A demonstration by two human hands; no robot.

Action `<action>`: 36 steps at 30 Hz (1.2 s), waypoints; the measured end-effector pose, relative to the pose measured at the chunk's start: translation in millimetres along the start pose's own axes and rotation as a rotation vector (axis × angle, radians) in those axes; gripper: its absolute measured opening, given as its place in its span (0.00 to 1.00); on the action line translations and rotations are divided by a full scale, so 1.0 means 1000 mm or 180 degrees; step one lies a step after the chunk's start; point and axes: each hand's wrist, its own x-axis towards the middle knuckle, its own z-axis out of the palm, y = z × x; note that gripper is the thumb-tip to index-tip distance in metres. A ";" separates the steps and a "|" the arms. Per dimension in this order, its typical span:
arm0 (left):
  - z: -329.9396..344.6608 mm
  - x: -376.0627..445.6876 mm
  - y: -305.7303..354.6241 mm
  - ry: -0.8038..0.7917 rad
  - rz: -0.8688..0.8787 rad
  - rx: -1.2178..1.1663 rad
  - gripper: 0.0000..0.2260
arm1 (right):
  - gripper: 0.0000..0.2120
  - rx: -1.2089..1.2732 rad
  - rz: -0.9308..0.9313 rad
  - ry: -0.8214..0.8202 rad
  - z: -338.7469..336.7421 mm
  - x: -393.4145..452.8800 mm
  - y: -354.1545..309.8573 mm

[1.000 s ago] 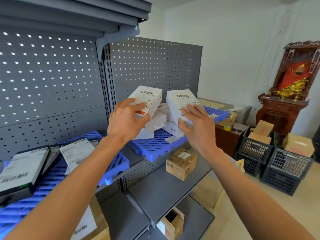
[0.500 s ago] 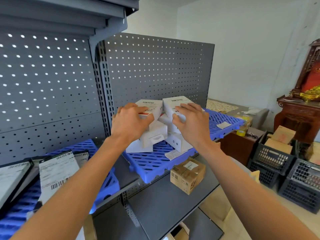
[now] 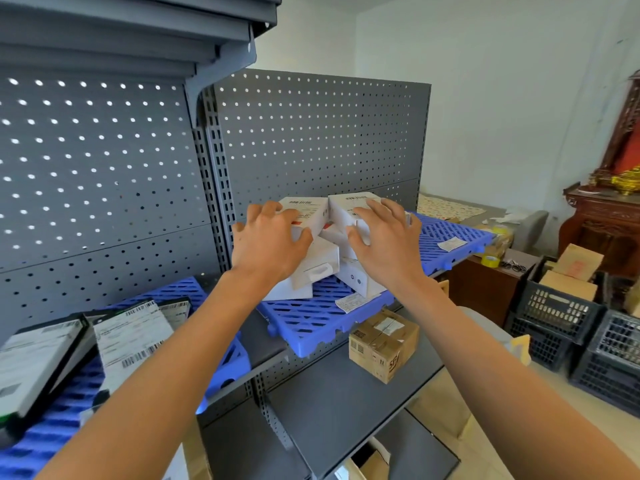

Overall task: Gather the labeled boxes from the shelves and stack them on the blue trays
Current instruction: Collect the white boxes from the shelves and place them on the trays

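Head view: left hand (image 3: 268,245) presses one white labeled box (image 3: 306,211), right hand (image 3: 384,242) another (image 3: 349,207), each grip closed on its box, atop the pile on the blue tray (image 3: 318,320). Placing step; next, release and square the stack.
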 end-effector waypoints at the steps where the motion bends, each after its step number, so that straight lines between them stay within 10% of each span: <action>1: -0.002 -0.003 0.000 0.0017 0.0027 0.0000 0.21 | 0.17 -0.0044 -0.0004 -0.0004 -0.001 -0.003 -0.001; 20: 0.012 -0.144 -0.016 -0.0203 0.0853 -0.0592 0.18 | 0.16 0.0189 0.0040 -0.0434 -0.034 -0.151 -0.041; 36: 0.002 -0.251 -0.005 -0.0785 0.0163 -0.0043 0.20 | 0.20 0.0442 -0.0299 -0.1403 -0.062 -0.234 -0.053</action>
